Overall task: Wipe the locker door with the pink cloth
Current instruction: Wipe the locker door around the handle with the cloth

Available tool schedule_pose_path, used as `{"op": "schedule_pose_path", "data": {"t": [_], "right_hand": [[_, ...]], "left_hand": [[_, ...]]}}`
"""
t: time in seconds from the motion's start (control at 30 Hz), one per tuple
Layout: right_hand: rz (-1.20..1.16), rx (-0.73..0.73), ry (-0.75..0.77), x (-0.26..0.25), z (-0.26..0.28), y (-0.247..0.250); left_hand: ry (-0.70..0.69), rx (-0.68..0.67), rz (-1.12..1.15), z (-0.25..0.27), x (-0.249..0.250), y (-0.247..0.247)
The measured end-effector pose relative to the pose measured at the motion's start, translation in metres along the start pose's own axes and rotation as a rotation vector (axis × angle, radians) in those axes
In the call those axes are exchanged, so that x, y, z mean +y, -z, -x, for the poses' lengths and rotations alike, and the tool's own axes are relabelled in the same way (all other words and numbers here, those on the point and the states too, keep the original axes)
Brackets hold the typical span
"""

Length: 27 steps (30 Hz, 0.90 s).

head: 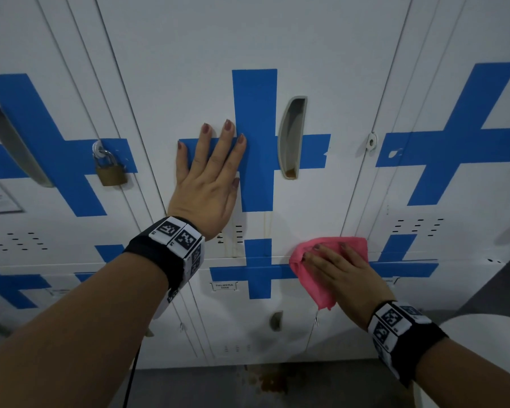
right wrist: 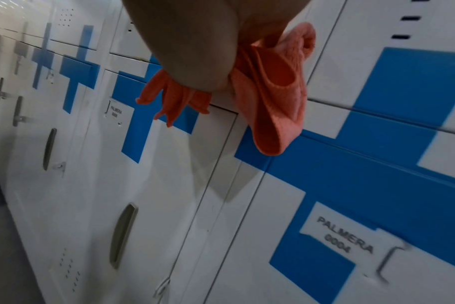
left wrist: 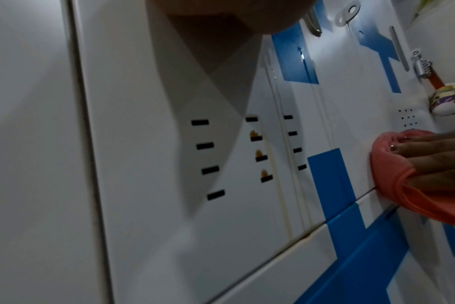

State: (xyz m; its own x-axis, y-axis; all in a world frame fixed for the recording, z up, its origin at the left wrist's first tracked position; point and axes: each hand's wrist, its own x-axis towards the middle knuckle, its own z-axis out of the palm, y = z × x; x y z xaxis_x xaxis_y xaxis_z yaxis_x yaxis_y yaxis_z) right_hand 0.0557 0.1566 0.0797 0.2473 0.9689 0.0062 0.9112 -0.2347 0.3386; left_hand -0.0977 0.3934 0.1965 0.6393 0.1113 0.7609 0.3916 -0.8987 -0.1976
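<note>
The pink cloth (head: 330, 260) is pressed flat-fingered by the right hand (head: 345, 278) at the locker door's (head: 306, 201) bottom edge; the left hand (head: 209, 178) is braced open. Drip streaks (head: 267, 228) remain unwiped.

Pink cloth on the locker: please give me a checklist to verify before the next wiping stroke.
1. Pink cloth lies under the right hand, fingers flat on it: ok.
2. Cloth touches the locker door at its bottom edge: ok.
3. Left hand braces flat on the door: ok.
4. Brown drip streaks below the vent slots wiped away: not ok.
5. Recessed handle free of residue: not ok, brown at the bottom.
6. Cloth damp: cannot tell.
</note>
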Motion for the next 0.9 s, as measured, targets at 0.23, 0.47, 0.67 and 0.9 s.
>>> {"op": "schedule_pose_path", "data": {"t": [0.23, 0.47, 0.67, 0.9], "right_hand": [[-0.136, 0.248, -0.239, 0.009, 0.018, -0.018], [-0.071, 0.202, -0.083, -0.012, -0.009, -0.009], [-0.017, -0.031, 0.038, -0.006, -0.014, -0.015], [0.063, -0.132, 0.041, 0.005, -0.01, -0.001]], "left_hand": [[-0.001, 0.003, -0.014, 0.0, 0.0, -0.002], [0.003, 0.008, -0.019, 0.0, 0.0, -0.003], [0.007, 0.019, -0.019, 0.001, -0.001, -0.003], [0.007, 0.015, 0.0, 0.001, -0.001, -0.003]]}}
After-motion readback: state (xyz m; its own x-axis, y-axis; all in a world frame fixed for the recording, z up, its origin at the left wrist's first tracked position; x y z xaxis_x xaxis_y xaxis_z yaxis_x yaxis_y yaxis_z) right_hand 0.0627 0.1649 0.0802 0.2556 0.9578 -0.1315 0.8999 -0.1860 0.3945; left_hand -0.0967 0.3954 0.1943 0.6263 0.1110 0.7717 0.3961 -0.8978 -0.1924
